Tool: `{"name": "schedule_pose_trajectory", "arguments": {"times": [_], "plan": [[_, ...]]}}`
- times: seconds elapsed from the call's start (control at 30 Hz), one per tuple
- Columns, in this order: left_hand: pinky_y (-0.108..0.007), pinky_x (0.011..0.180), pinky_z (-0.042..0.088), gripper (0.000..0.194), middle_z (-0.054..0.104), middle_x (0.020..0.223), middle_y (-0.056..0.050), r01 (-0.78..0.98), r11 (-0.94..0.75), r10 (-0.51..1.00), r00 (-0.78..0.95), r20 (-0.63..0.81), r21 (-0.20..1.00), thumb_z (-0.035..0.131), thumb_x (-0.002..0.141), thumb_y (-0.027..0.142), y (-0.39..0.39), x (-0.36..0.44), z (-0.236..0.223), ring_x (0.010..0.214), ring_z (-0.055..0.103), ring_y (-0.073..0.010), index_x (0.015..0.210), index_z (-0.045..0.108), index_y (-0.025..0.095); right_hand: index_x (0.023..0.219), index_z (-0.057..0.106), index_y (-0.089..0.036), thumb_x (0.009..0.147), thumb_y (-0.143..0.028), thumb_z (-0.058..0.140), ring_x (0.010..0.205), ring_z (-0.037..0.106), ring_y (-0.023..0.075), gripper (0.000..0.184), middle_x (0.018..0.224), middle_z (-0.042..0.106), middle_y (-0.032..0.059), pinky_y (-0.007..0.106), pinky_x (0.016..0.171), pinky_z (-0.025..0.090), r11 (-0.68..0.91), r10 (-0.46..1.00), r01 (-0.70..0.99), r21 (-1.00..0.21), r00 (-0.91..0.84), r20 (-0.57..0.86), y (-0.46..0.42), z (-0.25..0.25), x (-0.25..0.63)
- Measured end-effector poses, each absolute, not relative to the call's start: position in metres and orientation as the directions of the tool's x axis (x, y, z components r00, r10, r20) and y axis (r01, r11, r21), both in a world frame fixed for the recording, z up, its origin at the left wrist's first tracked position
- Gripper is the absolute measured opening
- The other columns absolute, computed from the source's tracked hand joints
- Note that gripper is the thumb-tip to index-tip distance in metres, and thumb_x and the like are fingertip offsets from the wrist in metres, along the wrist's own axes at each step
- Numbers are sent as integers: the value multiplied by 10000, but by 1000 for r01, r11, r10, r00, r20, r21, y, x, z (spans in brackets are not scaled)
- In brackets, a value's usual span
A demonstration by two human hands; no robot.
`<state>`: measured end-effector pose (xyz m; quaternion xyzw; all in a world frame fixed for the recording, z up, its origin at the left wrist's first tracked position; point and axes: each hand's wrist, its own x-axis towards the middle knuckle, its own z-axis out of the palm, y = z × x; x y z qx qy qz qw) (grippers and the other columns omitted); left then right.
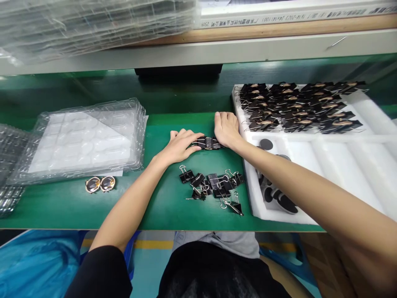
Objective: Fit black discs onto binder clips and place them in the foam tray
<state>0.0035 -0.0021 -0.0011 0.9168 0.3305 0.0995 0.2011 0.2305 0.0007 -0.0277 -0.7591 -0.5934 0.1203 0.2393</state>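
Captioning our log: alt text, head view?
Left hand and right hand at either end of a black clipped assembly on a green table; loose binder clips nearer, clear plastic trays left, white foam tray with similar assemblies right.

Room behind hands (180, 147); clip pile (218, 185) blocks nr side.

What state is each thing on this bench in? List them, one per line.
Left hand: gripping the clipped piece's end
Right hand: fingers curled, at its other end; grip unclear
Clipped piece: lying between the hands
Loose binder clips: jumbled
Round lens pair: lying side by side
Clear trays: stacked
Foam tray: partly filled
Dark discs: loose, in the foam tray
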Motion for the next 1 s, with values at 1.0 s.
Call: {"name": "schedule_pose_trajectory", "arguments": {"times": [1.0], "plan": [[-330,830,498,601,674,943,-70,416,-483,802,564,199,770,357,1026,666,11,-8,-13,817,616,-180,1197,647,168,1103,752,-190,853,-370,699,876,701,212,312,988,775,61,345,825,553,305,952,607,-734,-187,241,-109,89,330]]}}
